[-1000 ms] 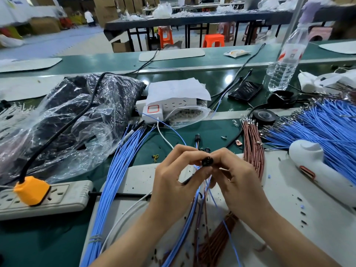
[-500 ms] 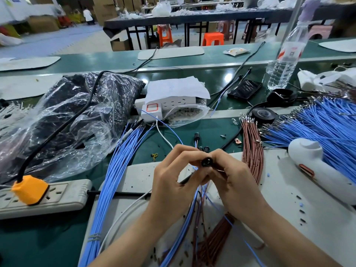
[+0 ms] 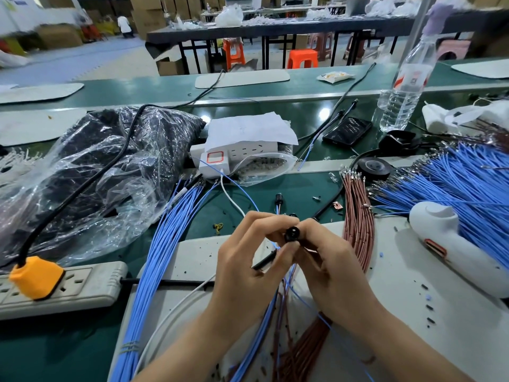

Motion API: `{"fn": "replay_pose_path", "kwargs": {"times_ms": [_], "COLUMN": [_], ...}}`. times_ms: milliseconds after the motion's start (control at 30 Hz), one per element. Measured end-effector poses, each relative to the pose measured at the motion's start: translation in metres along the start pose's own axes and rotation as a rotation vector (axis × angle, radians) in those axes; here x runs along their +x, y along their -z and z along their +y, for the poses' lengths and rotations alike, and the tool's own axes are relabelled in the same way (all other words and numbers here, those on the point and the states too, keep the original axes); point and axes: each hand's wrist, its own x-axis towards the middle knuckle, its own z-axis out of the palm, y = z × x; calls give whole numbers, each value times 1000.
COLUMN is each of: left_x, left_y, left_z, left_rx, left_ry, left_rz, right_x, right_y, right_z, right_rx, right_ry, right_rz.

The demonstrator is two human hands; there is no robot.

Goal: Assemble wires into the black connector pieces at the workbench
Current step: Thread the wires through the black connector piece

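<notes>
Black connector apparently pinched between both hands' fingers.

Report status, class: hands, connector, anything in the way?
Both hands pinch black connector at fingertips. Blue wire and brown wire trail below it. Nothing blocking.

Tabletop: green mat, smooth, faint sheen under the lights.
Work pad: pale grey, matt, speckled with dark bits.
Black connector: moulded plastic, semi-gloss.
Blue wires: smooth plastic insulation, bright metal terminals at the tips.
Brown wires: plastic insulation, duller, metal tips.
Clear bag: thin crinkled plastic film, very glossy.
Power strip: off-white hard plastic, matt; orange plug plastic.
Water bottle: clear ribbed plastic.
Sheet: white paper, creased.
Tape roll: black, glossy.
White tool: smooth satin plastic.
</notes>
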Motion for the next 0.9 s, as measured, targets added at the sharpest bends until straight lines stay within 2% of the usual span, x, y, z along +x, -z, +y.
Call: {"fn": "replay_pose_path", "kwargs": {"times_ms": [133,533,667,900], "left_x": [-2,-1,-4,-4], "left_y": [-2,-1,-2,-1], "left_z": [2,0,3,7], "left_rx": [-35,1,-80,-32], "left_ry": [40,-122,-37,-14], "left_rz": [33,21,69,48], "right_x": [0,1,-1,-2], "right_y": [-2,-4,-7,-8], "right_z": [-2,-3,2,1], "right_rx": [36,3,-36,8], "right_ry": [-15,58,14,2], "right_rz": [22,29,30,13]}}
